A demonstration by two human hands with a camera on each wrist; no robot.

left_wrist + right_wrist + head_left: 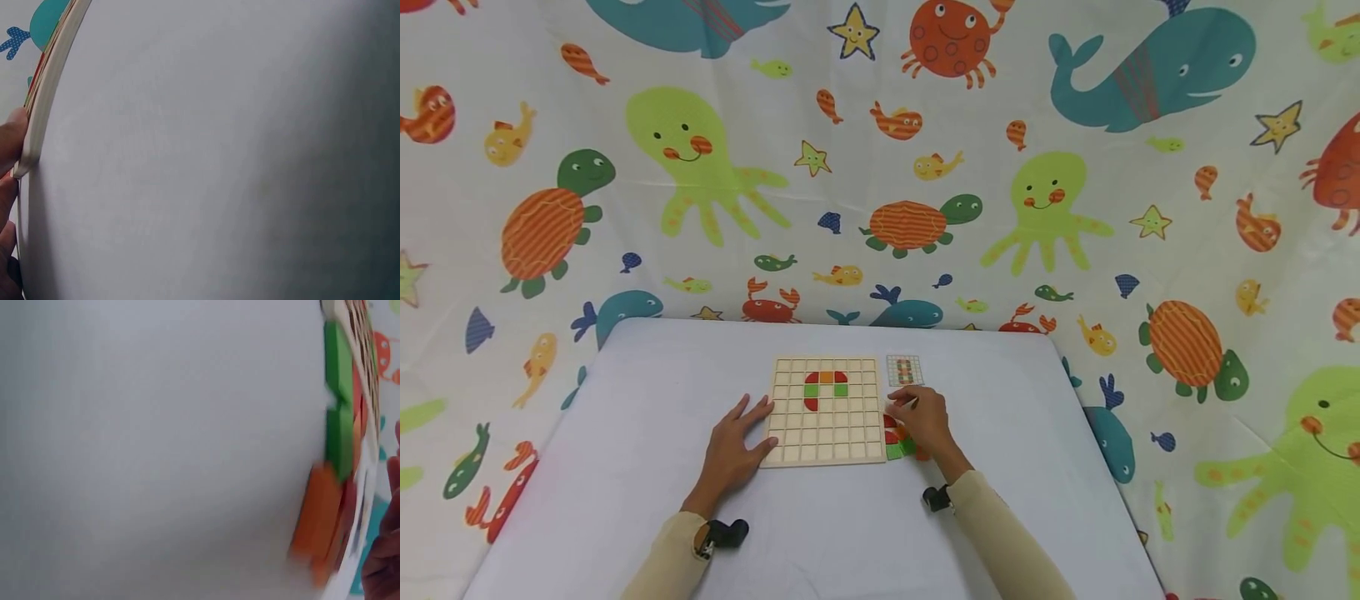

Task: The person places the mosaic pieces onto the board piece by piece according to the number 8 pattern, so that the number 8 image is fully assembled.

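A wooden grid board [827, 429] lies on the white table. Near its top, red rounded tiles [812, 404], green square tiles [841, 390] and an orange square tile [826, 377] sit in its cells. My left hand [733, 446] rests at the board's left edge, fingers spread, thumb touching near the lower left corner. My right hand [925, 421] is over the loose tiles [893, 451] beside the board's right edge, its fingertips drawn together by that edge. I cannot tell whether a tile is between those fingertips. In the right wrist view, green tiles [339, 440] and an orange tile [317, 512] lie near the hand.
A small card [904, 369] with a printed grid pattern lies right of the board's top corner. The table [1000, 392] ends at the back against a curtain [865, 183] printed with sea animals. Dark wrist cameras [727, 533] are strapped at both sleeves.
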